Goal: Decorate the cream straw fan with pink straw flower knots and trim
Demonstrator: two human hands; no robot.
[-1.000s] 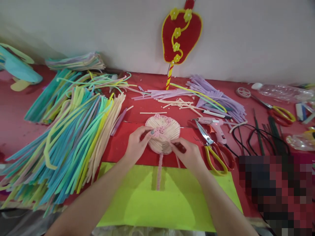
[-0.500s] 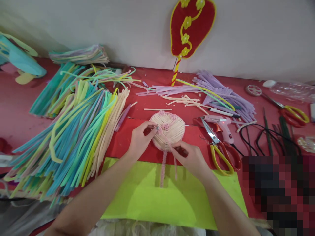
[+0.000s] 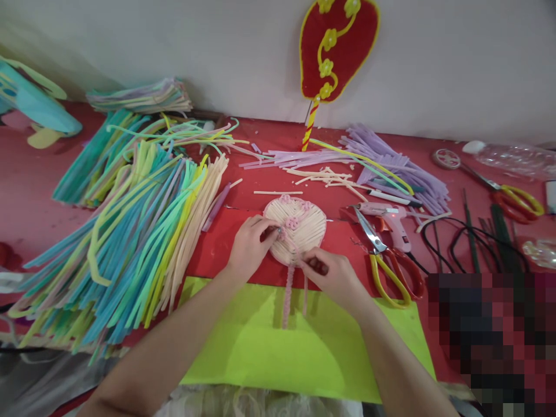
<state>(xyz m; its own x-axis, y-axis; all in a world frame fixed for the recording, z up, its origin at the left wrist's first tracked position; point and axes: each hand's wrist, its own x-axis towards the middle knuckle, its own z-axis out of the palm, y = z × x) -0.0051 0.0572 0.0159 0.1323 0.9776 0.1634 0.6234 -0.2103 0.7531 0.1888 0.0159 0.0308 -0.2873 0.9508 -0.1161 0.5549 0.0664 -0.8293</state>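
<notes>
A round cream fan [image 3: 311, 230] made of pipe cleaners lies before me, its twisted pink handle [image 3: 287, 301] pointing towards me. Small pink flowers [image 3: 292, 222] sit on its face. At the fan's left side my left hand [image 3: 248, 248] is closed in a pinch on a pink pipe cleaner, close to a flower partly hidden by the fingertips. Pinched in my right hand [image 3: 333, 275], at the fan's lower right edge, is the same strand; the pink pipe cleaner [image 3: 305, 298] hangs down beside the handle.
Scissors [image 3: 382, 255] and a pink hot glue gun [image 3: 388, 219] lie to the right. Bundles of coloured pipe cleaners [image 3: 130, 249] cover the left side. A red and yellow fan [image 3: 339, 52] stands against the wall. Beneath my forearms is a yellow-green sheet [image 3: 269, 359].
My right hand has shifted slightly, and the hanging pink end has swung left towards the handle. The strand across the fan lies lower. My left hand keeps its pinch.
</notes>
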